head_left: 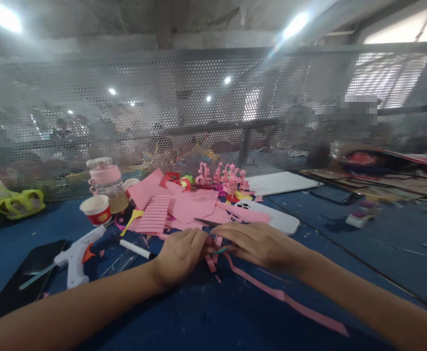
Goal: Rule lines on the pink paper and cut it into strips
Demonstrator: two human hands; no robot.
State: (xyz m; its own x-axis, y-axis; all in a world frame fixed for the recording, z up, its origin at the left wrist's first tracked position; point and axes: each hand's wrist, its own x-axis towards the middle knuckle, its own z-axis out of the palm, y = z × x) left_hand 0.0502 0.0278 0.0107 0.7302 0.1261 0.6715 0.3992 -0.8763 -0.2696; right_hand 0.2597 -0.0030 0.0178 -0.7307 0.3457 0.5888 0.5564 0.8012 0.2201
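Note:
My left hand [182, 254] is closed at the middle of the table, its fingertips on narrow pink paper strips [210, 263]. Close against it, my right hand [262, 243] is wrapped round a pair of scissors; a dark blade [205, 222] points up and left past the fingers, and a bit of teal handle [220, 251] shows below. One long pink paper strip [282, 296] trails from between the hands toward the lower right. The fingertips partly hide each other. Just beyond lie pink paper sheets [193, 204] and a striped pink piece [154, 213].
On the left are a white glue gun [76, 256], a black tablet-like slab [19, 280], a marker [135, 248], a paper cup [96, 209] and a pink-lidded bottle [107, 183]. Pink curled paper ornaments [231, 178] and a white phone [281, 219] stand beyond. A perforated metal screen [199, 112] closes the back.

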